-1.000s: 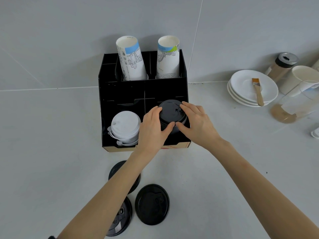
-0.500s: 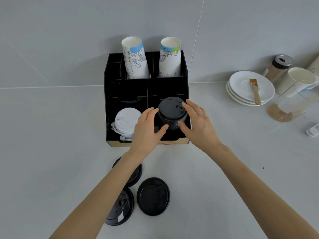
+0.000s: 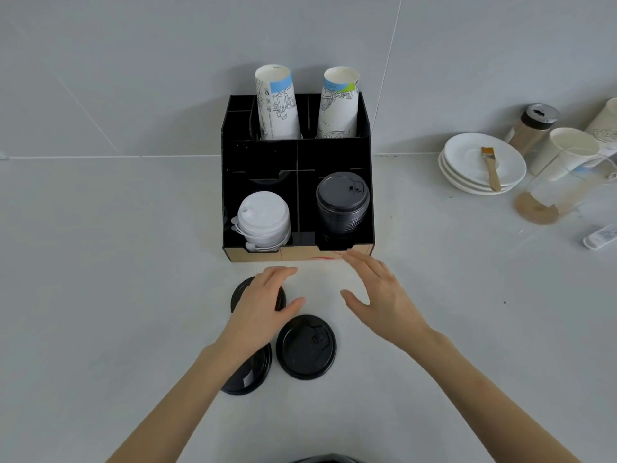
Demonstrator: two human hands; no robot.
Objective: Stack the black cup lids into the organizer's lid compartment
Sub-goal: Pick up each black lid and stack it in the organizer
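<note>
Black cup lids are seen in two places: one stack of black lids is set in the front right compartment of the black organizer, and three loose black lids are laid on the pale grey worktop in front of it. Of these three, the far lid is largely covered by the left hand, the near left lid is partly hidden under the left forearm, and the near right lid is shown whole, between the two arms. One stack of white lids is held in the front left compartment, and two printed paper cups are stood upside down in the back row. The left grip is spread apart and nothing is clasped in it; whether the far lid is touched cannot be told. The right hand is held just before the organizer's front edge, its grip likewise apart and empty. At the right, three stacked white saucers are seen with one small brush laid on top.
</note>
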